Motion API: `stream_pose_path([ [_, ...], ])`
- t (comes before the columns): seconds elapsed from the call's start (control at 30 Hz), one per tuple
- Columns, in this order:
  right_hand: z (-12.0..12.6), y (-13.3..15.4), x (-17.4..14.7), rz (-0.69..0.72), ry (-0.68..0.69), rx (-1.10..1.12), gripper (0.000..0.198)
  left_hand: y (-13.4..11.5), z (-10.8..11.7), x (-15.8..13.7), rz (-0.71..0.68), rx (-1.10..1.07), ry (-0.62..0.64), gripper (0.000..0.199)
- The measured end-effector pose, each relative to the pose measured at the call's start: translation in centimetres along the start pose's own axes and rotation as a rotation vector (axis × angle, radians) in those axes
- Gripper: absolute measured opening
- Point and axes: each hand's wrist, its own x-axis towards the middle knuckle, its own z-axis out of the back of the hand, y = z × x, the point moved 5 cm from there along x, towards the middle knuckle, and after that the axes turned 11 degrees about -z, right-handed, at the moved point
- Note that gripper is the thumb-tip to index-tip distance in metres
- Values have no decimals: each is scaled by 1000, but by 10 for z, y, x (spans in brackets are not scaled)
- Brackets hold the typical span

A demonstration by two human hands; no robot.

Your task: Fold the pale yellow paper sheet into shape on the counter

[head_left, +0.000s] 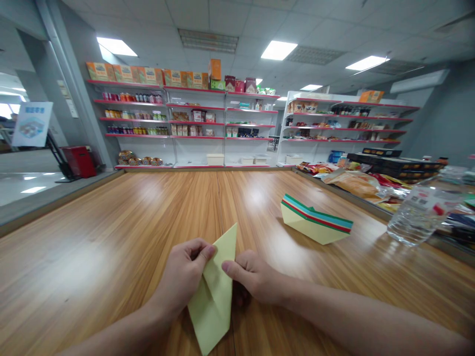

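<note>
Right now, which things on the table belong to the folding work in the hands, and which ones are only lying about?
In use:
- folded yellow paper, pinched by left hand and right hand
- stack of coloured paper, probably the supply

Lying about:
- plastic water bottle
- snack packets
- dark boxes
- wooden table only bears them

The room is bright, lit evenly by ceiling panels [278,50]. Their glare shows as pale patches on the glossy table [129,222]. Shadows are soft and faint. The wide lens bows the edges, and the bottle [419,212] at the right looks slightly smeared.
</note>
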Motion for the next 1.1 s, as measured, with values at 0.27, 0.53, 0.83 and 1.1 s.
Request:
stream_pose_path([
  [0.27, -6, 3, -6, -53, 99, -50, 60, 12, -2, 0, 83, -214, -81, 31],
  [0.53, -13, 11, -13, 85, 261, -244, 58, 17, -1, 3, 177, -401, -145, 27],
  [0.83, -16, 12, -15, 142, 315, -265, 52, 25, -6, 3, 284, -509, -58, 31],
  [1.1, -6, 5, -7, 101, -82, -335, 61, 24, 5, 8, 179, -542, -166, 28],
])
